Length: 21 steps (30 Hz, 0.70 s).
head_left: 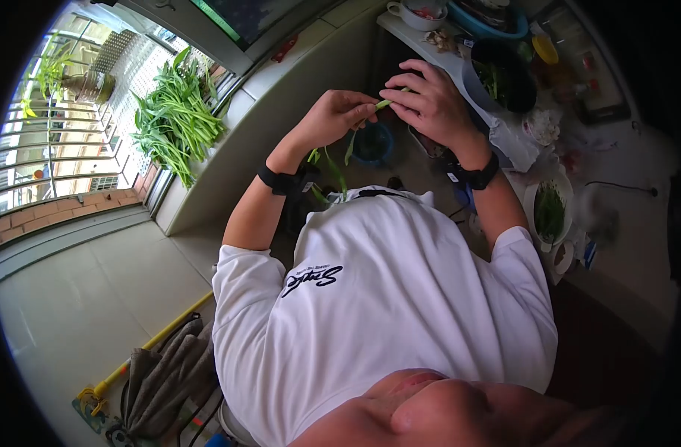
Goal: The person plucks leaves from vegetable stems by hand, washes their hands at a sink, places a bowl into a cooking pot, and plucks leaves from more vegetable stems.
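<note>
My left hand [337, 118] pinches a green water spinach stem [385, 103] in front of my chest, its leaves dangling below the fingers. My right hand [432, 103] grips the other end of that stem between thumb and fingers, the rest of its fingers spread. Off to the left, a big pile of leafy water spinach [178, 123] lies on the windowsill. A blue-rimmed container [372, 143] stands low beneath my hands, its contents too dark to make out.
Along the right counter sit a white cup [411, 16], garlic [439, 40], a dark bowl with greens [523, 74] and a white container [568, 195] holding cut green stems. A barred window is at left. A yellow-handled mop [143, 346] lies lower left.
</note>
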Motion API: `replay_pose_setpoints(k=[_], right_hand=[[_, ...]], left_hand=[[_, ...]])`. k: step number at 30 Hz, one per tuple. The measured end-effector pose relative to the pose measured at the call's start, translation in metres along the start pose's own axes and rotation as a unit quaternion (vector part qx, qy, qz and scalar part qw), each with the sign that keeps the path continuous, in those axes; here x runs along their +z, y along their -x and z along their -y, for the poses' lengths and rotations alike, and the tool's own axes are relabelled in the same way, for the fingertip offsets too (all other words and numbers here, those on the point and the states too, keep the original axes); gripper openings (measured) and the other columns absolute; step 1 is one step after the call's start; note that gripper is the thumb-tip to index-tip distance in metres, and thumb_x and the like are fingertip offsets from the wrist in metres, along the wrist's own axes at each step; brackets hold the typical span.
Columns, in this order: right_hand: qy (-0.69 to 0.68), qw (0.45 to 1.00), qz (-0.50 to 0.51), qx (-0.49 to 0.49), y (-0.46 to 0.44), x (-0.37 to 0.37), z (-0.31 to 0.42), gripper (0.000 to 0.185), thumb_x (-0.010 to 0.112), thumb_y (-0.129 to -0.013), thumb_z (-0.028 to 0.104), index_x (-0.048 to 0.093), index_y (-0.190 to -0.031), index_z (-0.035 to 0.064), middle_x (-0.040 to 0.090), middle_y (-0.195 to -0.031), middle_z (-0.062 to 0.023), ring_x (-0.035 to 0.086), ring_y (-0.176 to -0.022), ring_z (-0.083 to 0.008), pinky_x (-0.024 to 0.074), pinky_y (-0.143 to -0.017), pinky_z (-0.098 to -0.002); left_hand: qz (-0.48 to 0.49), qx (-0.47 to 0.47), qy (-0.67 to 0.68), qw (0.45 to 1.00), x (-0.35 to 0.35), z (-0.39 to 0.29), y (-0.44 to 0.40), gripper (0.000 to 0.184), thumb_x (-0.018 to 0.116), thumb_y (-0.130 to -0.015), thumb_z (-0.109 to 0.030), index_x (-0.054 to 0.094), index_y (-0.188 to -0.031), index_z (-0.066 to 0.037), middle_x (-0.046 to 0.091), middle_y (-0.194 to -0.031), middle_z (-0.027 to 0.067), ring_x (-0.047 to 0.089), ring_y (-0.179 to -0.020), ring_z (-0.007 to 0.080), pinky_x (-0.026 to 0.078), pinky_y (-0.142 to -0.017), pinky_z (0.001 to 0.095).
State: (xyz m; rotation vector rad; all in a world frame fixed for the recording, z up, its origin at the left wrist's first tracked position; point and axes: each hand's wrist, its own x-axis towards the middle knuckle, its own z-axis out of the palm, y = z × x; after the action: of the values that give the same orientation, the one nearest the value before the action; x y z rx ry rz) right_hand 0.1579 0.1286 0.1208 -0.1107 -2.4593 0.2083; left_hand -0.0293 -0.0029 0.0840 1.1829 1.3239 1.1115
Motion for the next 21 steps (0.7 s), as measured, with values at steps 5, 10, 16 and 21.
replay_pose_setpoints(k=[5, 10, 16, 21], right_hand=[[-0.021, 0.998, 0.052, -0.015, 0.027, -0.002, -0.019, 0.016, 0.072, -0.073, 0.013, 0.069, -0.088, 0.0118, 0.063, -0.085, 0.0007, 0.058, -0.089, -0.0206, 0.0476, -0.076, -0.0344], [-0.037, 0.999, 0.04, 0.0, 0.03, -0.004, -0.015, 0.014, 0.071, -0.074, 0.013, 0.068, -0.087, 0.0093, 0.063, -0.083, -0.0016, 0.06, -0.081, -0.0208, 0.0475, -0.07, -0.0344], [-0.05, 0.997, 0.065, 0.007, 0.032, 0.002, -0.023, 0.011, 0.069, -0.075, 0.013, 0.066, -0.084, 0.008, 0.062, -0.08, -0.0016, 0.059, -0.08, -0.0208, 0.0473, -0.069, -0.0342], [-0.058, 0.997, 0.057, 0.011, 0.036, 0.009, -0.026, 0.007, 0.068, -0.074, 0.014, 0.064, -0.079, 0.0108, 0.059, -0.075, -0.0007, 0.059, -0.075, -0.0214, 0.0485, -0.065, -0.0356]], left_hand=[[-0.003, 0.004, -0.038, 0.999, 0.027, -0.001, -0.011, 0.024, 0.056, -0.095, -0.017, 0.065, -0.106, 0.003, 0.069, -0.082, 0.0053, 0.061, -0.073, 0.0111, 0.051, -0.068, 0.026], [-0.068, 0.074, -0.184, 0.978, 0.043, -0.002, -0.014, 0.021, 0.058, -0.089, -0.014, 0.066, -0.1, 0.002, 0.071, -0.084, 0.0086, 0.067, -0.07, 0.0168, 0.053, -0.067, 0.029], [-0.121, 0.098, -0.289, 0.944, 0.05, 0.006, -0.017, 0.018, 0.063, -0.083, -0.018, 0.07, -0.092, -0.004, 0.07, -0.079, 0.0099, 0.067, -0.068, 0.0278, 0.053, -0.065, 0.0339], [-0.145, 0.114, -0.313, 0.931, 0.054, 0.006, -0.02, 0.017, 0.064, -0.082, -0.019, 0.071, -0.091, -0.006, 0.07, -0.077, 0.0103, 0.067, -0.068, 0.0306, 0.053, -0.064, 0.0353]])
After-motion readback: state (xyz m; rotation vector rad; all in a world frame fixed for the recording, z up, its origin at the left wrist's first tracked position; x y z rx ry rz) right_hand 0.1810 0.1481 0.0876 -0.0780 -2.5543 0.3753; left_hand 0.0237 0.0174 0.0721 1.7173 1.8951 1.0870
